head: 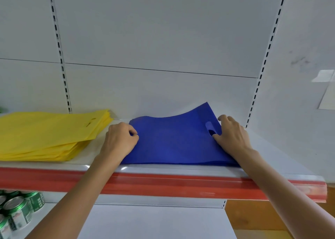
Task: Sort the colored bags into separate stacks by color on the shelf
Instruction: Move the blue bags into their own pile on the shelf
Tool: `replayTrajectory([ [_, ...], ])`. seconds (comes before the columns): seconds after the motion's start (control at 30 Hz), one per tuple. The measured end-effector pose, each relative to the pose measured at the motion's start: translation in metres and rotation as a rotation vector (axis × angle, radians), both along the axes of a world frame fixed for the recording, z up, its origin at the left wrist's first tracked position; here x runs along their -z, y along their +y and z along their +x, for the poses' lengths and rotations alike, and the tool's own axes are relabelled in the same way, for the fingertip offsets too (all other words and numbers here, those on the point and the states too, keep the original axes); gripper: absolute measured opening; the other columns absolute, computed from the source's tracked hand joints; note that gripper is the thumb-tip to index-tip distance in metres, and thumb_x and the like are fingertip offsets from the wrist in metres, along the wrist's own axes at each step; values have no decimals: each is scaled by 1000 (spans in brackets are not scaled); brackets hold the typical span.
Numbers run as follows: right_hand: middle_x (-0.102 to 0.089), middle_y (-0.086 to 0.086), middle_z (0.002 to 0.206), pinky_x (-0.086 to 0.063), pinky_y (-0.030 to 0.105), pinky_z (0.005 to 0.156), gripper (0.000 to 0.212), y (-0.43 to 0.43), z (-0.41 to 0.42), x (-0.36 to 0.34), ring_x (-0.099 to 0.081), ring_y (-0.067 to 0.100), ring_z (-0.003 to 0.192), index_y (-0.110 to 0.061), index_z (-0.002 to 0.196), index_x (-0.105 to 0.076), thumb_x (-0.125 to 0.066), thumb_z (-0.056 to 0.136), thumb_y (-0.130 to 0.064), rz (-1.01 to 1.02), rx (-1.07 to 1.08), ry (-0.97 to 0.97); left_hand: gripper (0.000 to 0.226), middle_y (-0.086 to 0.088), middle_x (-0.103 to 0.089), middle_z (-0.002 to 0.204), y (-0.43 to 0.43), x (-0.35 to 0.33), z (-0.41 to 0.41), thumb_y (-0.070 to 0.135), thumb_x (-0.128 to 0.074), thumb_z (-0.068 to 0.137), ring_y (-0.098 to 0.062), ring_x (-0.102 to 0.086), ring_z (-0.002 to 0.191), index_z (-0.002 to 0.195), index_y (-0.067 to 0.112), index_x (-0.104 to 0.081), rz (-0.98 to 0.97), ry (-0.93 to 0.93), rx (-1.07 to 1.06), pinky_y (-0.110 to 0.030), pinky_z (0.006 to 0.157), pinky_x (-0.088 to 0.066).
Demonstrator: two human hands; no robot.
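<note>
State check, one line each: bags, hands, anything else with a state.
yellow bags: stacked flat on the shelf, untouched.
blue bag: on the shelf beside them, apart, back right corner curled up.
left hand: pinches the blue bag's left edge.
right hand: grips its right edge by the handle cutout.
cans: upright, below the shelf.

On the shelf (272, 148), a stack of bags (49, 132) lies at the left. Just beside it on the right lies a lone bag (172, 142), with the left hand (119, 141) on its left edge and the right hand (232, 135) on its right. Cans (16, 211) stand below, at the left.
</note>
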State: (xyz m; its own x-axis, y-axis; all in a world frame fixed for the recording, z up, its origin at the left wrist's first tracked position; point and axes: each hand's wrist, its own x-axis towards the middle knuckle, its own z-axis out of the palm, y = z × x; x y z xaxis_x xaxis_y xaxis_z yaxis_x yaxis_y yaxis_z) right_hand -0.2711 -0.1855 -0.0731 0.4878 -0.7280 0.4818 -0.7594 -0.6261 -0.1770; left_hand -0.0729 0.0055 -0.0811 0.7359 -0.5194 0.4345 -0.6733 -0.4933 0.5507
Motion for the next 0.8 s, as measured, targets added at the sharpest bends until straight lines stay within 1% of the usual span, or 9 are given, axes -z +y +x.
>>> replayTrajectory([
  [0.13, -55, 11, 109, -36, 31, 64, 36, 1, 2, -2, -55, 32, 92, -7, 123, -45, -50, 87, -12, 29, -4, -33, 22, -4, -66, 114, 1, -3, 1, 17, -55, 89, -24, -59, 103, 102, 14, -71, 45, 10, -23, -29, 77, -45],
  [0.23, -57, 10, 106, -35, 31, 64, 42, 4, 1, -2, -56, 32, 92, -14, 130, -43, -47, 88, -16, 22, 3, -23, 27, 0, -60, 124, 3, -5, 0, 23, -53, 90, -22, -55, 112, 114, 17, -65, 98, -2, -3, -33, 85, -46],
  [0.3, -59, 9, 110, -36, 31, 66, 46, 6, -2, -4, -56, 31, 97, -19, 135, -41, -46, 89, -20, 36, 1, -14, 33, 0, -57, 129, 4, -9, -1, 26, -53, 90, -21, -52, 118, 120, 16, -61, 139, -28, 36, -33, 92, -44],
  [0.37, -60, 6, 114, -35, 30, 67, 39, 8, -6, -10, -56, 29, 96, -21, 130, -49, -46, 91, -22, 40, 13, 2, 38, 0, -54, 134, 6, -16, -4, 28, -52, 91, -19, -48, 123, 126, 15, -57, 179, -62, 90, -31, 97, -41],
  [0.5, -62, 4, 109, -34, 28, 67, 24, 18, -7, -39, -47, 23, 80, -16, 109, -62, -49, 89, -21, 23, 24, 42, 47, 2, -45, 142, 20, -36, -1, 33, -48, 93, -19, -41, 130, 137, 18, -45, 213, -140, 145, -29, 99, -37],
  [0.57, -62, 5, 107, -34, 28, 67, 23, 28, 1, -59, -46, 24, 79, -15, 107, -62, -51, 88, -20, -8, 33, 35, 44, -1, -45, 141, 30, -49, 10, 35, -46, 94, -20, -40, 130, 134, 17, -48, 211, -147, 157, -31, 101, -35],
  [0.63, -62, 7, 103, -34, 28, 66, 22, 43, 14, -76, -46, 25, 78, -13, 106, -63, -52, 88, -19, -38, 39, -10, 38, -5, -48, 138, 44, -61, 26, 40, -44, 94, -23, -42, 128, 122, 16, -53, 194, -159, 155, -34, 102, -36],
  [0.73, -60, 5, 97, -34, 28, 66, 21, 73, 46, -84, -48, 27, 78, -14, 104, -63, -51, 87, -18, -38, 26, -37, 52, -4, -45, 141, 75, -67, 57, 44, -42, 94, -23, -40, 130, 136, 14, -46, 176, -148, 143, -35, 105, -34],
  [0.8, -60, 5, 100, -34, 28, 67, 23, 96, 73, -83, -48, 26, 80, -15, 107, -62, -51, 87, -19, -34, 9, -27, 54, -2, -43, 143, 101, -68, 83, 45, -43, 94, -22, -38, 132, 139, 16, -41, 175, -144, 141, -37, 107, -33],
])
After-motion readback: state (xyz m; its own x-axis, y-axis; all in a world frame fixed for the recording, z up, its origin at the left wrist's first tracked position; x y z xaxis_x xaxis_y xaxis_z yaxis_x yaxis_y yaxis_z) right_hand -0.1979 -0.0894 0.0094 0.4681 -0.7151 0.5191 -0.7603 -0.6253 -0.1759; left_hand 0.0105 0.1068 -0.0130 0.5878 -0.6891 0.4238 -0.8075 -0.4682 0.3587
